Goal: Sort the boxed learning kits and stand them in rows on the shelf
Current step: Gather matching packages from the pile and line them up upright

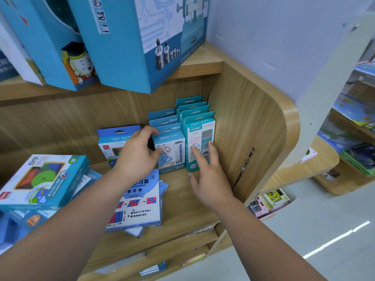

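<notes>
**Fingers [212,148] touch the front boxes**

The fingers of the left hand [138,153] curl round the left edge of the white-and-blue box [173,155], with the thumb near its top corner. The right hand [211,179] holds nothing. Its fingers are straight and spread, and their tips touch the teal box [194,134]. Each box is at the front of its own row. Both rows stand in the middle of the frame, close to the wooden side wall [249,122]. A blue box [113,136] stands behind the left hand. More boxes lie in a flat pile [44,179] at the lower left. Big blue boxes [121,47] fill the top left.
</notes>
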The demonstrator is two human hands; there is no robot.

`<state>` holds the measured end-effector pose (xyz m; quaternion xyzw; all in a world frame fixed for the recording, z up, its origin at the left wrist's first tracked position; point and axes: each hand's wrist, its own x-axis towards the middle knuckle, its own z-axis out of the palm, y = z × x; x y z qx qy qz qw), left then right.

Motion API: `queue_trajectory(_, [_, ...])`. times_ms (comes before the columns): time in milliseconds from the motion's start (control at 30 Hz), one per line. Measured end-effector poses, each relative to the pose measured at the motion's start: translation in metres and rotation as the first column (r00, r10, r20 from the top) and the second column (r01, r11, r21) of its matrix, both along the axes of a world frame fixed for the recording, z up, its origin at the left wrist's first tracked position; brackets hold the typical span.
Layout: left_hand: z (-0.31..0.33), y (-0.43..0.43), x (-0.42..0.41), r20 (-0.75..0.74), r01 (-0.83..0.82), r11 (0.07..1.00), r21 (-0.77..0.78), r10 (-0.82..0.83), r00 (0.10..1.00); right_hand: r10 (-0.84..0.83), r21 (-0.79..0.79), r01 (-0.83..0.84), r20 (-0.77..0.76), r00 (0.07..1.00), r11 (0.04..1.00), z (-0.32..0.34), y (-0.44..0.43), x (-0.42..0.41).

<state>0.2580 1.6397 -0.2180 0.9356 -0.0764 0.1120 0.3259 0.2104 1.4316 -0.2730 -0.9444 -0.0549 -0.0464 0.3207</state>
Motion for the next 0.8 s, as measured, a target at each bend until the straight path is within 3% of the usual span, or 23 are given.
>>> queue_trajectory(167, [0.010,0.005,-0.028,-0.014,-0.038,0.998,-0.047,0.037,0.999,-0.002,0.079,-0.012,0.172,0.985,0.997,0.014,0.001,-0.007])
queue_trajectory(367, [0.021,0.035,-0.079,0.082,-0.156,0.988,-0.019,0.157,0.984,0.062,0.077,-0.091,0.319,0.946,0.993,0.041,0.025,-0.004])
queue_trajectory(467, [0.023,0.054,-0.099,0.105,-0.247,0.969,0.017,0.244,0.964,0.051,0.067,-0.077,0.319,0.946,0.995,0.038,0.034,0.009])
queue_trajectory(633, [0.011,0.053,-0.127,0.022,-0.286,0.958,0.038,0.285,0.958,-0.049,0.195,-0.024,0.361,0.931,0.981,0.007,0.026,0.017])
queue_trajectory(800, [0.009,0.020,-0.109,-0.006,-0.215,0.975,0.046,0.216,0.976,-0.034,0.142,0.004,0.214,0.976,0.990,-0.009,0.012,0.013])
